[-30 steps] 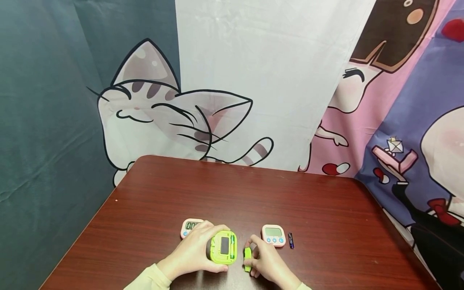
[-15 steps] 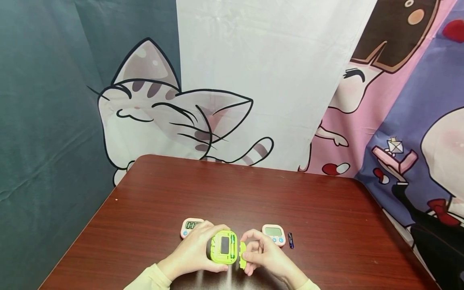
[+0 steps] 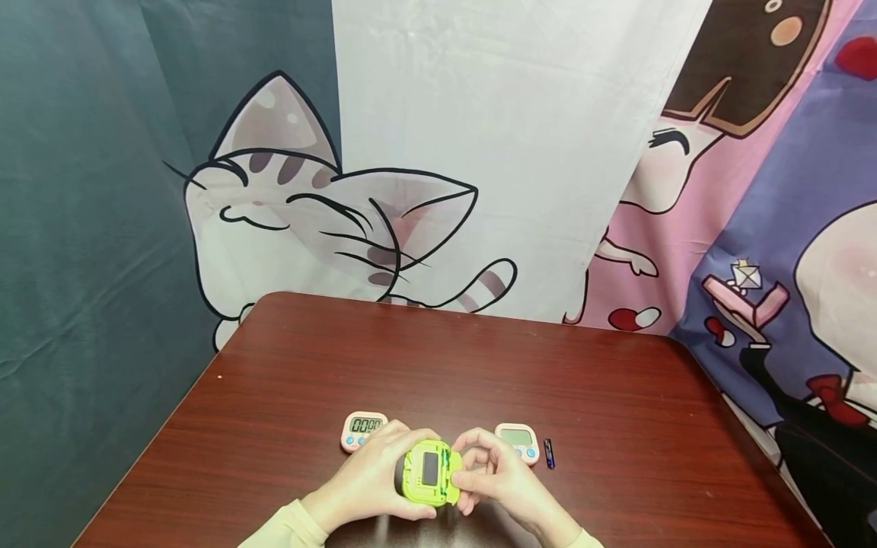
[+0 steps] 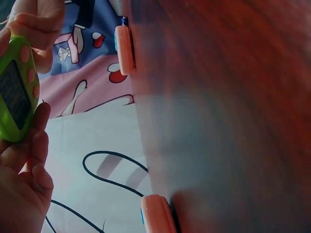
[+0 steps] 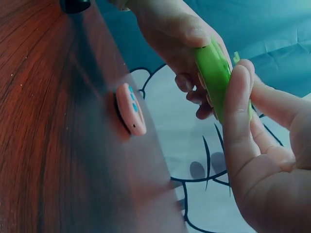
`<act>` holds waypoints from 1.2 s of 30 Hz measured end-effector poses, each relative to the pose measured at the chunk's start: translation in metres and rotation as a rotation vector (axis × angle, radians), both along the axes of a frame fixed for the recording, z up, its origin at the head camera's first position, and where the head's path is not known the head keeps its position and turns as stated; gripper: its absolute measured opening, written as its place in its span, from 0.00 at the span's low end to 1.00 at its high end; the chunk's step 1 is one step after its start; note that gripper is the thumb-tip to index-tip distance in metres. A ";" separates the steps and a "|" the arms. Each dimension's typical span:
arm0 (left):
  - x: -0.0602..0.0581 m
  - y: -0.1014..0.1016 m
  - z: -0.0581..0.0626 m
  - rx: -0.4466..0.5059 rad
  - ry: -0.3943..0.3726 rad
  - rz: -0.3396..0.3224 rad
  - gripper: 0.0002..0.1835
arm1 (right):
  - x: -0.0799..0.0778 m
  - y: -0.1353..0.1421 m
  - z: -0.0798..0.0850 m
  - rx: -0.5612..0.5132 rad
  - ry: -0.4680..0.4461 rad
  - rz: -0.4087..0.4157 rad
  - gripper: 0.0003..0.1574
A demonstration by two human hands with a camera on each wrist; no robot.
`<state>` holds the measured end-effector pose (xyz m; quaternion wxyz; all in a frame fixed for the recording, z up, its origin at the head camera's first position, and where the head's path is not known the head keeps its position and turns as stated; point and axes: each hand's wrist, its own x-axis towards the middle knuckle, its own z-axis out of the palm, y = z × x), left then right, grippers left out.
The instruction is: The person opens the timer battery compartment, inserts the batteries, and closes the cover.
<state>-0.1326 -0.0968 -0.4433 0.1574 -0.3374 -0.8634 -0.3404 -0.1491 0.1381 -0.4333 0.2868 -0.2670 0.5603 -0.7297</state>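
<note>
My left hand grips a lime-green digital timer by its edges, its back turned up. A slim battery lies in the open compartment along its right side. With thumb and fingers, my right hand pinches the small green battery cover against that right edge; whether it is seated cannot be told. In the left wrist view, the timer's front shows a dark screen and pink buttons. The right wrist view has the timer edge-on between both hands.
A pink timer with lit digits stands behind my left hand. Another pink timer, its screen blank, stands behind my right hand, with a dark loose battery to its right. The brown table meets a printed curtain at the back.
My right hand has brought the battery cover leftward from beside the timer to its right edge. The timer has shifted slightly right and tilted in my left hand.
</note>
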 end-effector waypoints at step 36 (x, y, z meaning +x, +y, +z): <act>0.007 0.009 0.021 -0.130 0.200 -0.029 0.44 | 0.003 -0.001 0.016 0.202 -0.094 -0.035 0.13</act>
